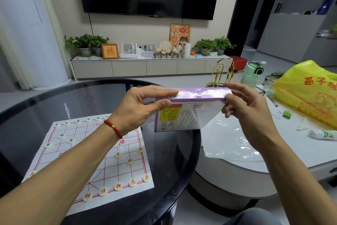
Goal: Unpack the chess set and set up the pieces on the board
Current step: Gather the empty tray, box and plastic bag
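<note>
1. left hand and right hand each pinch an end of the purple box, lifted above the dark table, probably to close it.
2. paper board lies near left, pieces arranged.

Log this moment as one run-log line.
hands: left hand and right hand both grip purple cardboard box | box: held above table | paper chessboard: pieces placed

Both forearms bare, no sleeves visible. Left wrist wears a red cord bracelet with one small gold bead. Right wrist unadorned.
</note>
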Demonstrator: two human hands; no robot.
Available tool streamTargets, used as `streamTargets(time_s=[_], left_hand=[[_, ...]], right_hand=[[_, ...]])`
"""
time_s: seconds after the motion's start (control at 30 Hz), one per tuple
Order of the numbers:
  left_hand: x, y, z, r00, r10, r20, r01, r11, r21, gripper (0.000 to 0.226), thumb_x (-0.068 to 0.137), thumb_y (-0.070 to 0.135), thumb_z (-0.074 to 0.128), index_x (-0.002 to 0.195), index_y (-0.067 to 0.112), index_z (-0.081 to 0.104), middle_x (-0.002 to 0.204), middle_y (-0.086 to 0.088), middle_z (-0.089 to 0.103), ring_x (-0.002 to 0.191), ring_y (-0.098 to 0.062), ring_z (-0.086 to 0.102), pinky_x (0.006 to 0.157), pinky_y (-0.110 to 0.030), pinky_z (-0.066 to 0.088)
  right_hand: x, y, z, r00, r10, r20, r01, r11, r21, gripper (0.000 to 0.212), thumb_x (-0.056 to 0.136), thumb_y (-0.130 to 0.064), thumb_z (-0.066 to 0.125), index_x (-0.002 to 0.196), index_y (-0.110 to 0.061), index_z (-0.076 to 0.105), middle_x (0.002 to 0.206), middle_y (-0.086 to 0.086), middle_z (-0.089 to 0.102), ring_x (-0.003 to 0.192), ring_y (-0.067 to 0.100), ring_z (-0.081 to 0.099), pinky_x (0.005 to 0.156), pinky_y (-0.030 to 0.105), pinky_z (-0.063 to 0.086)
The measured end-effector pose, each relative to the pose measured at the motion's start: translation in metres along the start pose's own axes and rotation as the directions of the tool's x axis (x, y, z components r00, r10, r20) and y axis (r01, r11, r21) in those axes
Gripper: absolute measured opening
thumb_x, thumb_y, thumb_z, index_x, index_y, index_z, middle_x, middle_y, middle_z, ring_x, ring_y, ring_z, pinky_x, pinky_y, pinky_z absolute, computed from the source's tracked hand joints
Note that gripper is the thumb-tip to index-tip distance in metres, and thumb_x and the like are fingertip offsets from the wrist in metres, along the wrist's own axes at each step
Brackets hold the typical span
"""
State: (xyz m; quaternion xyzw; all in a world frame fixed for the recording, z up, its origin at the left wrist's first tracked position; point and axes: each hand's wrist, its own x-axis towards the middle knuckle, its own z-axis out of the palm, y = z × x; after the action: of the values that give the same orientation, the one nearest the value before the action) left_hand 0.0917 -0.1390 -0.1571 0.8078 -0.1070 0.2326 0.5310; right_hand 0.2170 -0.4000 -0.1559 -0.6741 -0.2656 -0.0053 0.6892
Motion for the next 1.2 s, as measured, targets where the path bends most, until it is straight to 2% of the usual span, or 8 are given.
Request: streamTargets(time_s=[0.27,0.47,0.63,0.73,0.83,0.93,1.07,1.2], left_hand=[[-0.006,0.003,0.003,0.999,-0.034,0.01,0.034,0.999,-0.009,0.032,0.089,0.024,0.066,0.12,0.021,0.072,0.122,0.002,0.066,0.124,-0.022,0.057,0.086,-0.04,0.06],[-0.018,0.005,0.012,0.998,-0.064,0.0,0.064,0.998,0.018,0.039,0.087,0.025,0.069,0.125,0.032,0.065,0.114,0.015,0.067,0.122,-0.011,0.057,0.083,-0.026,0.058],[-0.025,0.017,0.013,0.999,-0.03,-0.012,0.032,0.993,0.118,0.046,0.089,0.028,0.07,0.133,0.033,0.058,0.118,0.016,0.065,0.124,-0.014,0.057,0.102,-0.049,0.051],[-0.031,0.024,0.016,0.993,-0.025,-0.113,0.037,0.994,0.107,0.049,0.09,0.031,0.073,0.136,0.032,0.055,0.13,0.012,0.06,0.126,-0.009,0.054,0.108,-0.045,0.047],[-0.043,0.028,0.016,0.896,-0.344,-0.279,0.265,0.921,-0.284,0.072,0.08,0.059,0.07,0.143,0.03,0.048,0.136,0.002,0.058,0.127,-0.014,0.053,0.106,-0.043,0.044],[-0.056,0.034,0.005,0.807,-0.591,0.012,0.398,0.527,-0.751,0.062,0.09,0.056,0.059,0.132,0.011,0.061,0.117,-0.018,0.068,0.105,-0.035,0.062,0.101,-0.06,0.046],[-0.075,0.043,-0.011,0.785,-0.62,-0.003,0.289,0.37,-0.883,0.042,0.096,0.026,0.055,0.132,0.004,0.058,0.124,-0.026,0.065,0.11,-0.041,0.065,0.094,-0.066,0.049],[-0.092,0.036,-0.035,0.729,-0.677,-0.101,0.27,0.42,-0.867,0.035,0.096,0.023,0.053,0.127,0.007,0.061,0.117,-0.019,0.071,0.092,-0.032,0.071,0.08,-0.052,0.059]], right_hand=[[-0.005,0.003,0.003,0.997,0.056,0.045,-0.055,0.998,-0.02,0.024,0.101,-0.022,0.058,0.124,-0.024,0.065,0.11,0.013,0.072,0.073,0.026,0.07,0.061,0.04,0.055],[-0.021,0.009,0.006,0.994,0.047,0.094,-0.056,0.994,0.096,0.029,0.099,-0.022,0.061,0.125,-0.012,0.062,0.106,0.017,0.074,0.09,0.041,0.073,0.079,0.04,0.06],[-0.034,0.002,0.003,0.998,-0.015,0.066,0.003,0.985,0.175,0.034,0.093,-0.022,0.066,0.124,-0.009,0.062,0.114,0.016,0.071,0.095,0.042,0.071,0.087,0.043,0.059],[-0.04,-0.007,0.008,0.996,-0.069,0.05,0.057,0.976,0.211,0.037,0.091,-0.02,0.067,0.125,-0.005,0.061,0.122,0.018,0.068,0.1,0.039,0.072,0.091,0.045,0.059],[-0.044,-0.014,0.016,0.989,-0.111,0.1,0.084,0.967,0.242,0.037,0.091,-0.011,0.065,0.125,0.0,0.059,0.133,0.014,0.062,0.109,0.035,0.07,0.093,0.047,0.057],[-0.05,-0.019,0.032,0.974,-0.103,0.202,0.058,0.974,0.219,0.03,0.091,-0.003,0.064,0.12,0.001,0.058,0.138,0.003,0.062,0.117,0.025,0.067,0.091,0.043,0.059],[-0.056,-0.017,0.059,0.941,-0.043,0.337,-0.003,0.991,0.136,0.029,0.091,-0.005,0.066,0.119,-0.006,0.059,0.139,-0.009,0.061,0.114,0.018,0.069,0.083,0.037,0.062],[-0.052,-0.009,0.085,0.89,-0.06,0.452,0.161,0.969,-0.189,0.04,0.087,-0.031,0.072,0.124,-0.03,0.059,0.137,-0.019,0.057,0.117,0.009,0.063,0.076,0.03,0.062]])
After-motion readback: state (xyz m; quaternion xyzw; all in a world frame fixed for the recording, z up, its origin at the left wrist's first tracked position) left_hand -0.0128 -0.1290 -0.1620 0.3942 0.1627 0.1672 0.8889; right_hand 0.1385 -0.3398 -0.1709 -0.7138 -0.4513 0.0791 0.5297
